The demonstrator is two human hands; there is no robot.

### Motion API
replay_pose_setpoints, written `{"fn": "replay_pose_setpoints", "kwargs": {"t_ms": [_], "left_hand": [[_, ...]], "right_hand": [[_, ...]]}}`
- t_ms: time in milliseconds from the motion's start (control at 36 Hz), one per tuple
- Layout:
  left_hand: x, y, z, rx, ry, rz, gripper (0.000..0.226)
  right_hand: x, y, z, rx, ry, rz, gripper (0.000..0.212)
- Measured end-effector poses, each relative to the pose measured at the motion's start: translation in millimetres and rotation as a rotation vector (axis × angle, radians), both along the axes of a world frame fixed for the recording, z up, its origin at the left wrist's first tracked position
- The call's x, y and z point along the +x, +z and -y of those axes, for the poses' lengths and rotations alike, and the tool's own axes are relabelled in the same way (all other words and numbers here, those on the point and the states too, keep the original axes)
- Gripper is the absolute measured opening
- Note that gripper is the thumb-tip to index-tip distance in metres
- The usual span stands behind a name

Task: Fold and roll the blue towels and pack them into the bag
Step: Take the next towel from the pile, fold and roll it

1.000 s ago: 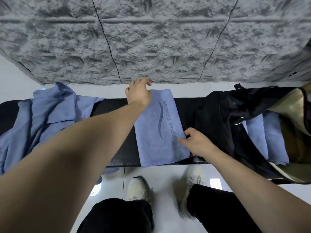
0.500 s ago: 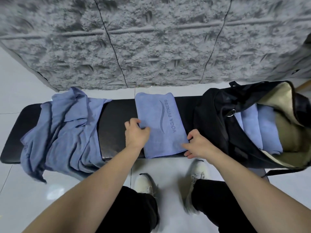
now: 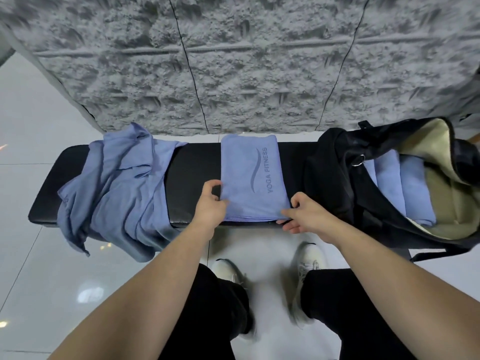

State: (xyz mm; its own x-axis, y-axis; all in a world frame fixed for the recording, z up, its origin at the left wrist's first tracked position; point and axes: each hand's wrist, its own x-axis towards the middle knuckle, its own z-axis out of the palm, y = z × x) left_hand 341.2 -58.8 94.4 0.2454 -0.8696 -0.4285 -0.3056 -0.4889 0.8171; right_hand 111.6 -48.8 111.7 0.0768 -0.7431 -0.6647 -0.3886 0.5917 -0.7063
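Note:
A folded blue towel (image 3: pixel 252 175) printed "YOGA FITNESS" lies flat across the middle of the black bench (image 3: pixel 197 165). My left hand (image 3: pixel 210 206) pinches its near left corner. My right hand (image 3: pixel 304 214) pinches its near right corner at the bench's front edge. An open black bag (image 3: pixel 345 178) with a tan lining stands at the bench's right end. Rolled blue towels (image 3: pixel 400 188) lie side by side inside it.
A heap of unfolded blue towels (image 3: pixel 117 188) covers the bench's left part and hangs over its front edge. A rough grey wall rises behind the bench. My legs and white shoes (image 3: pixel 309 258) stand on the glossy tiled floor below.
My left hand came back from the towel's far edge to its near left corner. My right hand stayed at the near right corner. The view pulled back from the bench.

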Motion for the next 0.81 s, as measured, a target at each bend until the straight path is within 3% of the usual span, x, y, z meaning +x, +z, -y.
{"fn": "replay_pose_setpoints", "kwargs": {"t_ms": [167, 306, 500, 583, 694, 806], "left_hand": [[2.4, -6.3, -6.4, -0.059, -0.16, 0.224, 0.016], [4.6, -7.5, -10.9, -0.133, -0.243, 0.384, 0.02], [4.3, -4.3, -9.9, -0.287, -0.522, 0.388, 0.018], [-0.5, -4.7, -10.6, -0.309, -0.708, 0.52, 0.029], [-6.2, -6.3, -11.3, -0.298, -0.878, 0.727, 0.039], [-6.6, -10.9, -13.2, -0.296, -0.979, 0.85, 0.039]], "right_hand": [[-1.2, -7.6, -1.4, -0.059, 0.066, -0.122, 0.025], [-8.1, -20.6, -4.2, -0.137, 0.145, -0.247, 0.023], [-10.2, -18.2, -9.9, -0.583, 0.457, -0.441, 0.022], [-7.1, -21.2, -7.9, -0.768, 0.661, -0.528, 0.027], [-0.6, -28.4, -4.7, -0.79, 0.813, -0.645, 0.037], [2.4, -32.1, 1.3, -0.746, 0.824, -0.672, 0.038]]}}
